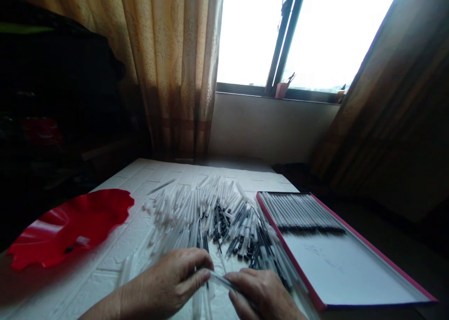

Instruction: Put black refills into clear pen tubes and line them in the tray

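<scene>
Low in the head view, my left hand (178, 278) pinches one end of a clear pen barrel (220, 280). My right hand (263, 292) grips the other end between thumb and fingers, so the barrel spans the short gap between both hands. Whether a refill sits inside it is too blurred to tell. Just beyond my hands spreads a heap of loose translucent pen barrels (189, 203). Dark-tipped pen parts (220, 219) lie mixed in at its middle and right.
A shallow pink-edged box (351, 268) on the right holds a row of pens (301, 210) at its far end. To the left stands a red wavy-rimmed bowl (87, 212). The white brick-patterned table (140, 175) lies below a window with curtains (175, 67).
</scene>
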`<action>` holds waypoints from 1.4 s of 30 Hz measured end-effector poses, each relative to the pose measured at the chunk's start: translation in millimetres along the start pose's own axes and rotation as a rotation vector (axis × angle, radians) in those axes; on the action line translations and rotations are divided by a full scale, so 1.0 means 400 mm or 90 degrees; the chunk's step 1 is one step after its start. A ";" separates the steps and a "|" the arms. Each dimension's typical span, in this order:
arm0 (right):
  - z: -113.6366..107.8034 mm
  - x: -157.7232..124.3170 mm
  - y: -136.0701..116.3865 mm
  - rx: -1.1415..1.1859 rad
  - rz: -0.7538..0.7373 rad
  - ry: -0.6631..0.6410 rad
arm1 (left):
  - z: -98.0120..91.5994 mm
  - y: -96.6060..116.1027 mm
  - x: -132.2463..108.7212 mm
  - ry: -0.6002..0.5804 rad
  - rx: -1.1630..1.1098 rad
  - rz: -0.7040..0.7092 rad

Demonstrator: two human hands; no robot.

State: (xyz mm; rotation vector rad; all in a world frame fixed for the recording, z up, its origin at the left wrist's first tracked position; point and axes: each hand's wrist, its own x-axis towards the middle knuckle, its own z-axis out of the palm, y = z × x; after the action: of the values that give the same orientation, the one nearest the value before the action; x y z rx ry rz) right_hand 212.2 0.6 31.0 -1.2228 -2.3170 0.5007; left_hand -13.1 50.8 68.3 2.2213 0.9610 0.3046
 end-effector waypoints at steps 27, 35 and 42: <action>0.172 -0.029 0.096 -0.246 -0.033 0.093 | 0.023 -0.004 0.007 -0.084 0.075 -0.002; 0.137 -0.029 0.082 -0.252 -0.019 -0.013 | 0.033 -0.015 0.008 -0.100 0.081 -0.008; 0.059 0.003 0.032 -0.149 0.095 -0.108 | 0.064 -0.046 0.027 -0.066 0.021 0.025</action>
State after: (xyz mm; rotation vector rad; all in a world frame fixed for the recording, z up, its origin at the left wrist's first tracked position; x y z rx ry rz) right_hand 207.2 6.1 5.2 -1.5244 -2.4941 0.4061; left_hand -4.1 54.5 36.3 2.2645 0.8731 0.1898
